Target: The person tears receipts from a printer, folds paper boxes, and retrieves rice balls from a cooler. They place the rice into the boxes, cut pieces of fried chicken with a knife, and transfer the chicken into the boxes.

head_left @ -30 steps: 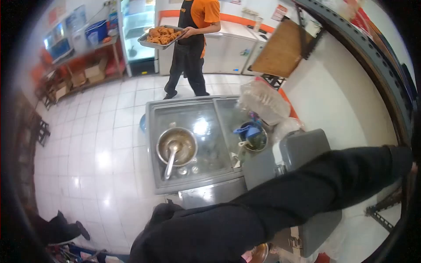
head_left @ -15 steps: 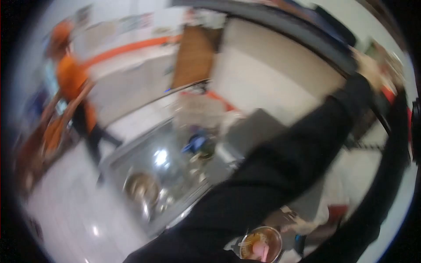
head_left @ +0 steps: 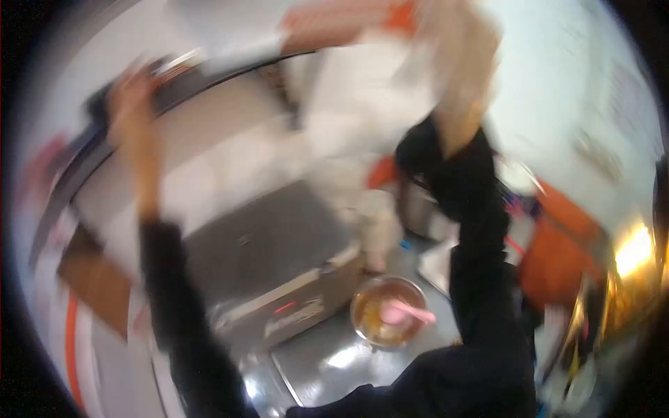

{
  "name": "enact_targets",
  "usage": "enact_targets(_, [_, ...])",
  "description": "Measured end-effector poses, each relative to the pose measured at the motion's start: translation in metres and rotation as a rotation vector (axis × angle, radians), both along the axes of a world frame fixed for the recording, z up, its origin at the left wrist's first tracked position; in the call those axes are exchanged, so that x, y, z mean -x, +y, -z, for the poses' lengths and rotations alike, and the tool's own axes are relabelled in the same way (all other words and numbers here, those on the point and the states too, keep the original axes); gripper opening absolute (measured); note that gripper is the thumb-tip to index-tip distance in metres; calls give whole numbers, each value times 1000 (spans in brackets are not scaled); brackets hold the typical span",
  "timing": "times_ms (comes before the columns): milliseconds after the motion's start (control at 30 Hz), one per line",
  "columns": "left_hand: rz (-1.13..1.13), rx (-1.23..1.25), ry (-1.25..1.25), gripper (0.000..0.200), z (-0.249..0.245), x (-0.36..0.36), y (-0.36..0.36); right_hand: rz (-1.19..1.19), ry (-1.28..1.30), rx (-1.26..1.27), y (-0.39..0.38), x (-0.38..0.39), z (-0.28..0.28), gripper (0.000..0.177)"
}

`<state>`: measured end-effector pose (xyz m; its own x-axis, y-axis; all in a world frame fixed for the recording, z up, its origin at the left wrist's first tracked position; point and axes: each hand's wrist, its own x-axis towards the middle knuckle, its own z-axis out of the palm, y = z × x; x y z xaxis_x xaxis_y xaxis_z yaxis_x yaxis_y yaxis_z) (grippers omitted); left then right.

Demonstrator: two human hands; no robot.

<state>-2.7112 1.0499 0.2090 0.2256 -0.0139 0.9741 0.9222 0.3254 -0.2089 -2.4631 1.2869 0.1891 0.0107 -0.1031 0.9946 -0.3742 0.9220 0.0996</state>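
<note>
Grey box (head_left: 272,251), bowl (head_left: 371,329) w/ pink spatula (head_left: 406,313).

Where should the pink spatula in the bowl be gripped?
Probably by the handle of the spatula, which sticks out toward the right rim of the bowl; come from above-right. Its broad end lies down in the bowl. Blur hides more.

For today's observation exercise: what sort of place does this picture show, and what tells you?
Probably a working kitchen, though the picture is blurred: a metal bowl holding a pink utensil stands on a shiny steel worktop, beside a grey lidded box.
</note>
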Motion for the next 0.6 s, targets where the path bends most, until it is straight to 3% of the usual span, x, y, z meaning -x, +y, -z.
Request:
enact_targets(33, [13,114,93,34,20,-24,-15,21,-60,95,-12,-44,62,31])
enact_targets(133, [628,375,-523,53,139,-106,-28,223,-238,385,-49,-129,198,27])
enact_targets(167, [416,834,-643,41,161,-125,-45,357,-273,472,-64,-162,242,26])
enact_targets(200, [504,994,-228,46,190,-130,-30,513,-302,527,-80,-189,284,24])
enact_targets(233, [837,969,-180,31,181,-212,8,666,-322,579,-96,-214,311,23])
enact_targets(267, [895,1282,-448,42,206,-230,13,365,-253,1064,-111,-244,334,22])
enact_targets(300, [898,1377,-404,62,239,-253,30,14,-114,1502,-130,-270,347,22])
enact_targets(333, [1045,1481,-450,80,268,-270,51,85,-57,1538,-146,-290,348,22])
enact_targets(367, [1180,1700,-376,81,302,-283,76,537,-162,1245,-159,-315,346,25])
enact_targets(400, [1350,1788,-464,79,321,-312,83,960,-296,914,-170,-334,339,28])
enact_targets(433, [1305,1866,-326,68,327,-336,89,1021,-286,940,-176,-349,340,28])
enact_targets(500, [1358,2052,-345,58,336,-379,88,568,-243,1462,-201,-380,339,30])
enact_targets(533, [1415,2072,-409,48,328,-400,85,1063,-296,918,-213,-386,334,31])
enact_targets(600, [1424,1982,-476,47,330,-430,74,1181,-252,811,-220,-407,354,32])
